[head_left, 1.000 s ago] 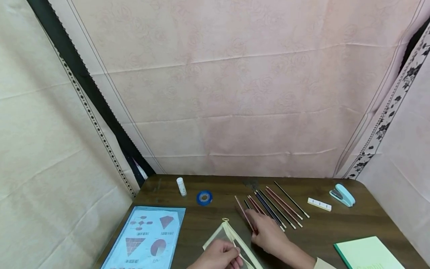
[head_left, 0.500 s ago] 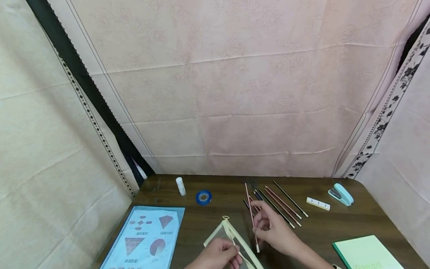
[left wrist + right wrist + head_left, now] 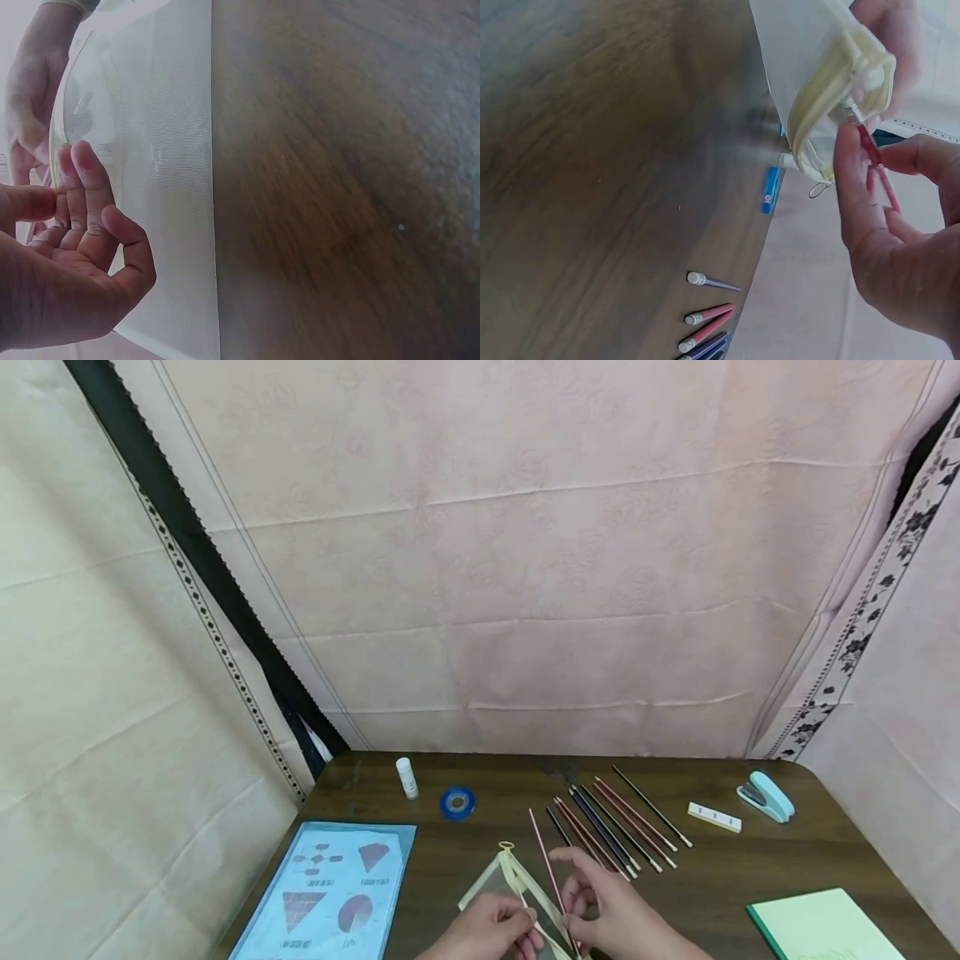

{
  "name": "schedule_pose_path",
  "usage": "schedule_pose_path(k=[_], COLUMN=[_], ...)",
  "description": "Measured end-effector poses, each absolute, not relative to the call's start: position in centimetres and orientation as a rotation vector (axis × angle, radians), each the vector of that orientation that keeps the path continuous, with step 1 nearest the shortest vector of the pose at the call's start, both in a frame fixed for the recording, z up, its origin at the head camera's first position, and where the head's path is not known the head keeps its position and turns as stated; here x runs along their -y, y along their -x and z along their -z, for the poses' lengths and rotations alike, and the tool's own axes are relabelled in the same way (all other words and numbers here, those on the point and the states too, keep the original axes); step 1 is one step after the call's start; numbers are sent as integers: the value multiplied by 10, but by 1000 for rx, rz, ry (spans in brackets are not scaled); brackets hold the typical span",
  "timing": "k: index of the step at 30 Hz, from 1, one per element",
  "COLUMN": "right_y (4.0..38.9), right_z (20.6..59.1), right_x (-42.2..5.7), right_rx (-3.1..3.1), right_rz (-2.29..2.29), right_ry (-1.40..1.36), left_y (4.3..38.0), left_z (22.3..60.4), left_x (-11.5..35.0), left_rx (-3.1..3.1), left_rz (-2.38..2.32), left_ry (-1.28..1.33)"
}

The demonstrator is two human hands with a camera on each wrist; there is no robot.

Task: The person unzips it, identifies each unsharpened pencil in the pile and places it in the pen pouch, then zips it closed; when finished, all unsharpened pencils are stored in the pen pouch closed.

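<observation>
My left hand (image 3: 495, 928) pinches the edge of a mesh zipper pouch (image 3: 531, 885) with pale yellow trim, held near the table's front. The left wrist view shows the thumb and fingers of the left hand (image 3: 82, 255) at that edge. My right hand (image 3: 603, 910) holds a red pencil (image 3: 543, 853) between thumb and fingers. In the right wrist view the white eraser end of the pencil (image 3: 868, 142) is at the pouch's gaping mouth (image 3: 821, 94). Several dark and red pencils (image 3: 592, 822) lie side by side beyond the right hand.
On the wooden table (image 3: 465, 835) are a glue stick (image 3: 407, 778), blue tape roll (image 3: 457, 802), white strip (image 3: 714, 817) and light blue stapler (image 3: 766, 797). A blue sheet-covered folder (image 3: 330, 893) lies left; a green notebook (image 3: 825, 922) lies right. Cloth hangs behind.
My right hand lifted the red pencil from beside the other pencils, tilted it up, and brought its eraser end toward me to the pouch. The left hand stayed at the pouch.
</observation>
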State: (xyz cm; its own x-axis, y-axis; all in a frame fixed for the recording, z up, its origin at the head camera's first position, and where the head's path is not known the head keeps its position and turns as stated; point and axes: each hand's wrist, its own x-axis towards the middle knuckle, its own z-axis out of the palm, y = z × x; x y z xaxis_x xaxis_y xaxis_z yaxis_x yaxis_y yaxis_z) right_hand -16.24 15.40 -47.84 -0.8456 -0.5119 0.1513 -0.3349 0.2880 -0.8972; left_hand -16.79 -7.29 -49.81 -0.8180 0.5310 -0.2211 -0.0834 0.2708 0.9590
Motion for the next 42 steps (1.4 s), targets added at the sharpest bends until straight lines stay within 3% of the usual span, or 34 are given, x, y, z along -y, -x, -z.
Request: schedule_pose_path(k=[5,26,42], right_y=[160,164,177], right_z=[483,488,485], right_x=[-156,-164,-170], right_rx=[-2370,-2094,-2569], right_rz=[1500,1426,1499], right_ry=[880,652,639], left_y=[169,173,172], left_z=[498,498,496], left_x=[73,73,74], left_rx=[-2045,-1987,-1977], left_rz=[-1568,-1608,-1569], left_ry=[-410,-564,-484])
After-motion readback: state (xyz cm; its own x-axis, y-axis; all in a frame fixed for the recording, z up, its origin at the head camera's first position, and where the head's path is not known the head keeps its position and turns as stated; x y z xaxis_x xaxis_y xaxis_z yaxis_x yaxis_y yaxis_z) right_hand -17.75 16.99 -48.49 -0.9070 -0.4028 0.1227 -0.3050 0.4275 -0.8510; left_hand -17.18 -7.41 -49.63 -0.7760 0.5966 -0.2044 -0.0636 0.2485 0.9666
